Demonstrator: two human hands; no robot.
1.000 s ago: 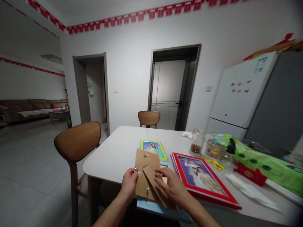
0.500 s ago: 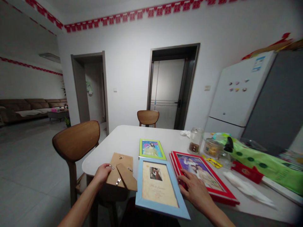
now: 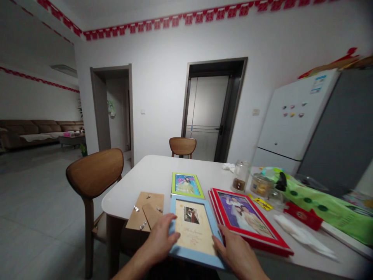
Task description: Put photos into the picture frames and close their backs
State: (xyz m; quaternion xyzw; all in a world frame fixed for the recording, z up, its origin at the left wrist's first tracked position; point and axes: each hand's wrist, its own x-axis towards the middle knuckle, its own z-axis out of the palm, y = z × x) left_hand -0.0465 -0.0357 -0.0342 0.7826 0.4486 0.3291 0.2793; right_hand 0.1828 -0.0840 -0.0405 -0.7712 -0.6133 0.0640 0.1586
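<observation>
Blue picture frame lies at the near edge of the desk, longways away from the person. Left hand and right hand hold its long sides, equally near.

In dim, greyish light I see a soft sheen on the door past one o'clock, gloom over the sofa at nine, the fridge stretched aslant near three, and my view's corner darkened at two.
</observation>
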